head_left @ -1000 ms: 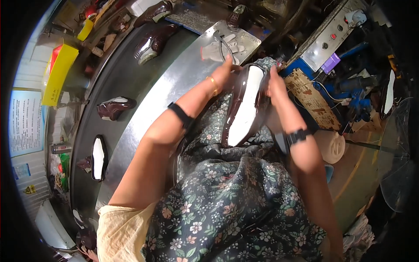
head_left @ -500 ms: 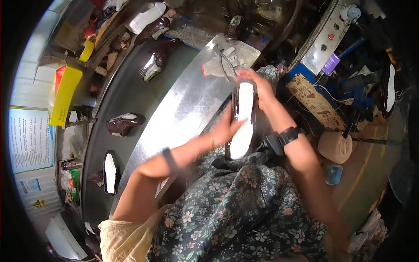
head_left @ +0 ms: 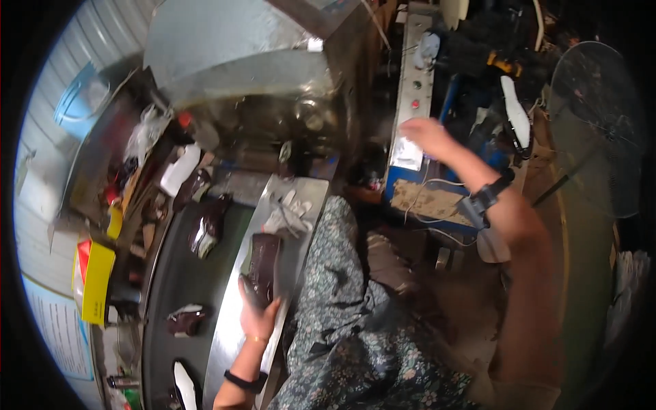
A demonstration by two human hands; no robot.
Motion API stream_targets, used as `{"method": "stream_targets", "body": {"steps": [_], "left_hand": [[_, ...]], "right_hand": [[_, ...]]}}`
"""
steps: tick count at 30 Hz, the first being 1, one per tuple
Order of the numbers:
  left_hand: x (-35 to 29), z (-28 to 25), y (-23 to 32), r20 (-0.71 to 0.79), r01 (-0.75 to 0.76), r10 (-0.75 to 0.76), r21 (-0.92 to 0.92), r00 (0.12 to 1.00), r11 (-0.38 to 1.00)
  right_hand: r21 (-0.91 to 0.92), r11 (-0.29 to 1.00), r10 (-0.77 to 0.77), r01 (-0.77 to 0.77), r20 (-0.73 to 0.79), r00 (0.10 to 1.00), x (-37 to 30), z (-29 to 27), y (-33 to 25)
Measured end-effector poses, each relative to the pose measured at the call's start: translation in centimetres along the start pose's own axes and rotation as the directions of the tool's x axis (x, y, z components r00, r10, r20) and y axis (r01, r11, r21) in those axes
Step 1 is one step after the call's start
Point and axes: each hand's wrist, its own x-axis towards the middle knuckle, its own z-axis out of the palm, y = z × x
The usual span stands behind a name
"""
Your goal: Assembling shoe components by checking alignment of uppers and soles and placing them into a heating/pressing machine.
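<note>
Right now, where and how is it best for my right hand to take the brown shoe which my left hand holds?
Probably by its far end, coming from the right side. The left hand holds the near end of the brown shoe, while the far end is uncovered. The whitish glove lies just beyond it, so a side approach seems easier.
</note>
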Motion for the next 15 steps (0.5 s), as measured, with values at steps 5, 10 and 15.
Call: {"method": "stream_targets", "body": {"steps": [5,10,15], "left_hand": [[-4.2,1.5,-5.1,0.219,-0.526,0.479,0.296,0.850,0.798],[-1.4,4.2,0.3,0.047,-0.289,0.352,-0.476,0.935,0.831],[0.4,5.7,10.7,0.256,-0.143,0.519,-0.780,0.816,0.609]], "right_hand": [[-0.850,0.208,-0.058,-0.484,-0.505,0.861,-5.2,-18.4,-2.1],[-0.682,0.415,0.000,-0.602,-0.662,0.750,-7.1,-19.0,-0.6],[-0.559,0.781,-0.149,-0.278,-0.600,0.786,-11.4,-9.7,-4.6]]}}
